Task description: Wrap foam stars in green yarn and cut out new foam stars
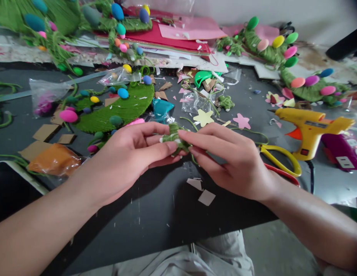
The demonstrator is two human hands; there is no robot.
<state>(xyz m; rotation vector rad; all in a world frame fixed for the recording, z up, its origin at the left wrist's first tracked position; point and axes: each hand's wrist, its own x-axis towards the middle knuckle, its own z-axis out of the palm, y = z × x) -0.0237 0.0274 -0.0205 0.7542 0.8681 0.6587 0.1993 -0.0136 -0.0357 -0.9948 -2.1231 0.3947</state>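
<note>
Currently, both hands are on one small green yarn-wrapped piece [174,130], raised above the front of the dark bench [155,230]. Left hand [128,157]: grasping, thumb laid across the near face of the piece, fingers behind it. Right hand [236,161]: fingertips pinched at its right side. White shows between the yarn strands.

Just beyond the hands: pale-yellow paper star [204,117], pink paper star [242,121], second small green yarn piece [226,102]. Right of the right hand: yellow-and-red-handled scissors [296,165], yellow glue gun [308,140]. Nearer, two pale scraps [207,197] lie on the bench.
</note>
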